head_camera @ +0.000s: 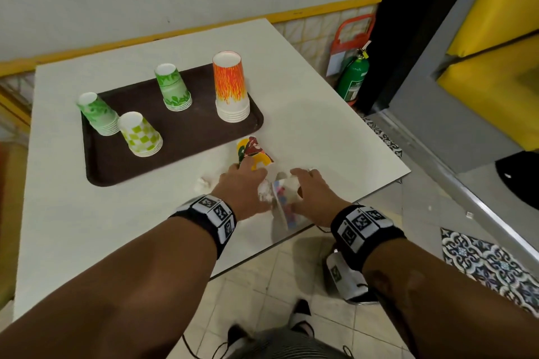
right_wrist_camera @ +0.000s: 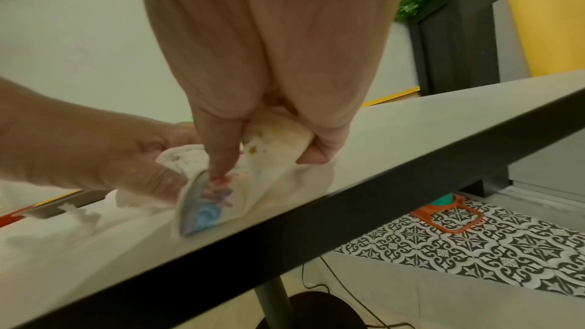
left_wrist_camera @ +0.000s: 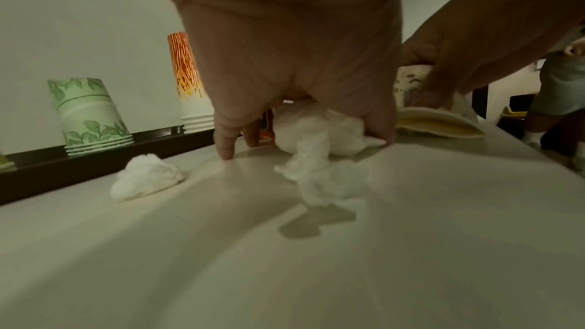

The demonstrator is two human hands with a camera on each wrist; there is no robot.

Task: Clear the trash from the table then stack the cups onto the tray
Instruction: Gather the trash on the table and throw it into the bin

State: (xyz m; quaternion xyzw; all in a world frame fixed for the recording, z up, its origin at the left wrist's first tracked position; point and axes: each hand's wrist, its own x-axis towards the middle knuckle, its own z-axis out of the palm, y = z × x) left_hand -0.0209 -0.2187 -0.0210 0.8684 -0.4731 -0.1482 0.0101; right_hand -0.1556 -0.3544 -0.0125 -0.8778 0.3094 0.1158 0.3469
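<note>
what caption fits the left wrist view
Left hand grips crumpled white tissue beside a dark brown tray.

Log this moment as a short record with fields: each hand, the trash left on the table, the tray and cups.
left hand: grips a wad of white tissue
right hand: holds a flattened paper cup at the table's near edge
loose trash: small tissue ball beside the tray; crushed colourful cup lying past the left hand
tray: brown, holds four upside-down cup stacks
stacks: orange flame, two green leaf, yellow-green check
table: white
</note>
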